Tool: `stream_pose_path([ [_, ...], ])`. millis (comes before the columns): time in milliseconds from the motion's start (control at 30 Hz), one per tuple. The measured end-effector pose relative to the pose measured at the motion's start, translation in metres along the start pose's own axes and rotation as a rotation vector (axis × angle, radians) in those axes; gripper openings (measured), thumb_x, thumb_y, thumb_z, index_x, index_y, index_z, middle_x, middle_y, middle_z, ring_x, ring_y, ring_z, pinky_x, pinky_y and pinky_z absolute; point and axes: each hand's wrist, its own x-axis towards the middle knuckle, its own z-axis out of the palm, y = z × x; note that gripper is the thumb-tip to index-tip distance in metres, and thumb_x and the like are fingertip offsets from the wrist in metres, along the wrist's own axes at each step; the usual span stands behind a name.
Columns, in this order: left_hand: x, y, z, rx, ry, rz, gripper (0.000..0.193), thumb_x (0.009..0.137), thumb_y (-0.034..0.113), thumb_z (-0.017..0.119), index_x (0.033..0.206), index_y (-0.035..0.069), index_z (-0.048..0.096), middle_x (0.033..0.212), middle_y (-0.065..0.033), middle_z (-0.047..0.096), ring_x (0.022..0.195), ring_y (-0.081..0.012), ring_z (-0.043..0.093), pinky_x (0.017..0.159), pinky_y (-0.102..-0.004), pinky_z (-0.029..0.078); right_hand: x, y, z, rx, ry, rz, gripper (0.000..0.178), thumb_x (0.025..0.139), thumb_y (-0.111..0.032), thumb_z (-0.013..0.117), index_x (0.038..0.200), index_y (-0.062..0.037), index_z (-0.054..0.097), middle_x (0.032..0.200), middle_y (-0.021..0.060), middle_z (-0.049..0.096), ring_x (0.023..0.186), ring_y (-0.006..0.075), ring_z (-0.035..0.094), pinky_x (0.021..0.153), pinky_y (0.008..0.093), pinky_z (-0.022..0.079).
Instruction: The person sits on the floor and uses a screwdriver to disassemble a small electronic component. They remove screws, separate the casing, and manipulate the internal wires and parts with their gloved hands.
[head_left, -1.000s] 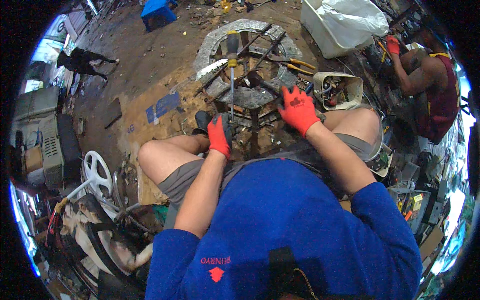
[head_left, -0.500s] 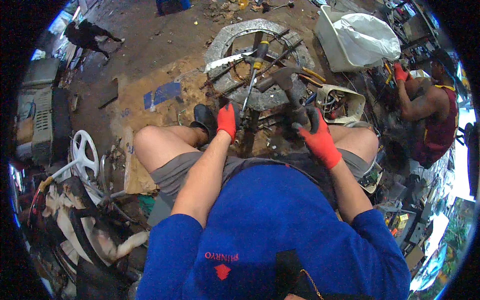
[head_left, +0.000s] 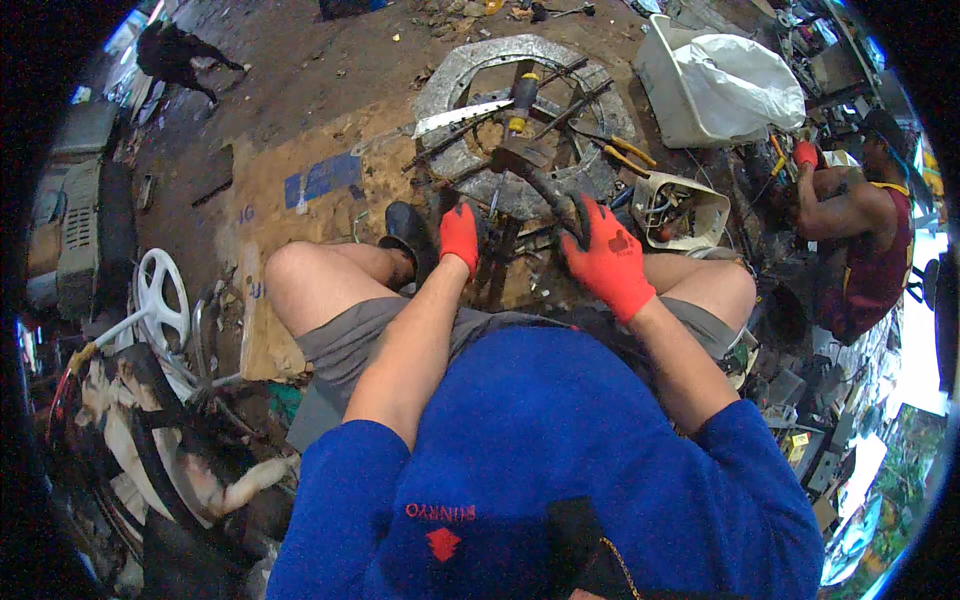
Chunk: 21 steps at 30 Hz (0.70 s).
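Observation:
My right hand (head_left: 606, 256), in a red glove with dark fingers, is closed round the handle of a hammer (head_left: 522, 155). The hammer's head hangs over the near side of a grey metal ring (head_left: 465, 70). My left hand (head_left: 460, 238), gloved alike, is closed between my knees; what its fingers grip is too dark to make out. A long screwdriver (head_left: 524, 92) with a yellow and black handle slants across the ring. Its shaft comes down close to my left hand, and the hammer head partly covers it.
Pliers with orange handles (head_left: 630, 153) and a white saw-like blade (head_left: 460, 118) lie at the ring. Right of it stand a small cream tub (head_left: 712, 215) of scraps and a large white bin (head_left: 665, 85). A co-worker (head_left: 865, 230) sits at the right. A black animal (head_left: 175, 55) stands far left.
My right hand has moved left and the hammer head has swung left, over the screwdriver's shaft. My left hand stays nearly where it was. The view has shifted slightly.

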Motion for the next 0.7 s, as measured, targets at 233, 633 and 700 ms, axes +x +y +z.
stream_pose_path([
  [233,-0.005,0.016,0.004,-0.104,-0.086,-0.143,0.046,0.094,0.036,0.049,0.1,-0.007,0.064,0.098,-0.0278,0.066,0.095,-0.0416,0.064,0.081,-0.0461,0.047,-0.007,0.031,0.016,0.002,-0.049,0.005,0.064,0.086,-0.037,0.064,0.14,-0.0094,0.043,0.121,0.022,0.058,0.109,0.0379,0.06,0.092,0.0445,0.05],
  [633,-0.044,0.092,-0.07,-0.823,-0.644,-0.232,0.037,0.1,0.029,0.039,0.104,0.005,0.067,0.086,-0.0077,0.068,0.073,-0.0178,0.065,0.062,-0.0291,0.052,0.021,0.082,0.017,-0.166,-0.011,0.222,0.06,0.085,-0.035,0.065,0.139,-0.0163,0.047,0.124,0.0228,0.056,0.109,0.0378,0.059,0.09,0.0443,0.049],
  [700,-0.054,0.11,-0.087,-0.878,-0.625,-0.19,0.035,0.099,0.027,0.039,0.102,0.004,0.066,0.084,-0.0071,0.067,0.071,-0.0163,0.064,0.061,-0.0284,0.051,0.027,0.083,0.018,-0.145,-0.05,0.232,0.059,0.086,-0.038,0.063,0.139,-0.0157,0.047,0.123,0.0225,0.056,0.109,0.0372,0.06,0.091,0.0439,0.05],
])
